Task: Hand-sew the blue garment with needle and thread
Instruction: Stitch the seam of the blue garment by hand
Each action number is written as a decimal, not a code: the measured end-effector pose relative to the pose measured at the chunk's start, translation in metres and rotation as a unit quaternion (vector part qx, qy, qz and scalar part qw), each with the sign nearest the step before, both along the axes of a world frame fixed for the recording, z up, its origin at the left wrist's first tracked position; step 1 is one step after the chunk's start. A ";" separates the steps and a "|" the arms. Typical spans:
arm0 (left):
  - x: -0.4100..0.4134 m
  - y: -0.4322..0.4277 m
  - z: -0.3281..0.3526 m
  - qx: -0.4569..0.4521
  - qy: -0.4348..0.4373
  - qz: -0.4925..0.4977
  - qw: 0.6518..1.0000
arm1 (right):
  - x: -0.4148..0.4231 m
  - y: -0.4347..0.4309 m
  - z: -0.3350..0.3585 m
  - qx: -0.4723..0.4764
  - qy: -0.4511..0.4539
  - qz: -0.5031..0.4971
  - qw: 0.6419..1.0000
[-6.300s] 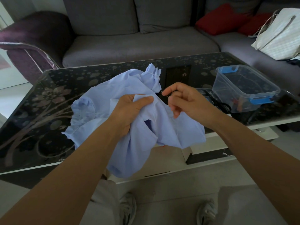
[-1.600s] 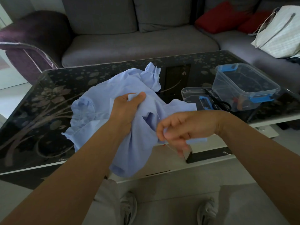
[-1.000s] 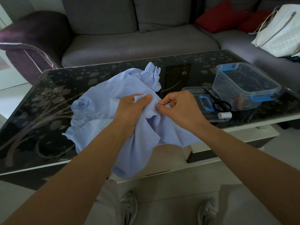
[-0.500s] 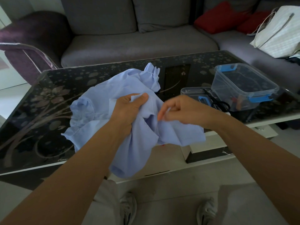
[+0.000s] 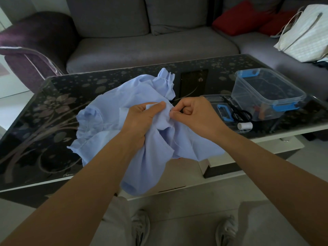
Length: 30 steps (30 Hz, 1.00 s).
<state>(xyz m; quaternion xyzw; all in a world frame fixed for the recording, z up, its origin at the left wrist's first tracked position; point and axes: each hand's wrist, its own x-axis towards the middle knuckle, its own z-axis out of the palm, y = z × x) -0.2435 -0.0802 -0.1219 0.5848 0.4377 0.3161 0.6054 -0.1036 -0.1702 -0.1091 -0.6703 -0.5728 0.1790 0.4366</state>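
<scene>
The light blue garment (image 5: 113, 110) lies bunched on the dark glass table (image 5: 44, 121) and hangs over its near edge. My left hand (image 5: 142, 118) grips a fold of the cloth, thumb pressing on top of the seam. My right hand (image 5: 193, 114) sits just right of that fold, thumb and forefinger pinching the thin needle (image 5: 174, 112) at the cloth's edge. A fine pale thread runs down from the seam over the fabric.
A clear plastic box with blue clips (image 5: 266, 91) stands at the table's right, its lid (image 5: 220, 110) beside it with black scissors (image 5: 239, 112) and a white thread spool (image 5: 245, 125). A grey sofa (image 5: 142, 43) with red cushions and a white bag lies behind.
My right hand came back up to the fold after pulling away to the right and down; it now pinches the needle at the seam. My left hand kept its hold on the cloth.
</scene>
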 end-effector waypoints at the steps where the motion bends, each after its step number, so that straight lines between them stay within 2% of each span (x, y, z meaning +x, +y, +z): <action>1: 0.000 0.000 0.001 0.000 -0.001 0.001 1.000 | 0.001 -0.002 0.003 0.000 0.006 0.013 1.000; 4: -0.002 0.002 0.002 -0.008 -0.004 0.002 1.000 | 0.004 -0.009 0.013 -0.028 0.030 0.110 0.993; 7: -0.003 0.004 0.000 -0.006 -0.003 0.005 1.000 | 0.006 -0.015 0.016 -0.094 0.037 0.216 0.971; 10: -0.005 0.001 0.001 -0.002 -0.006 -0.005 1.000 | 0.006 -0.017 0.016 -0.130 0.034 0.257 0.957; 14: -0.008 0.001 0.003 0.001 -0.016 -0.035 0.999 | 0.012 -0.018 0.020 -0.102 0.019 0.207 0.973; 17: -0.009 0.000 0.004 0.007 -0.002 -0.056 0.998 | 0.017 -0.014 0.022 -0.045 0.070 0.092 0.992; 19: -0.008 -0.001 0.004 0.011 0.011 -0.056 0.998 | 0.017 -0.011 0.023 -0.047 0.119 0.052 0.990; 23: -0.008 0.000 0.004 0.032 0.025 -0.075 0.996 | 0.015 -0.006 0.018 -0.104 0.208 0.078 0.970; 30: -0.012 -0.003 0.010 0.053 0.035 -0.099 0.993 | 0.018 -0.004 0.012 -0.130 0.154 0.059 0.978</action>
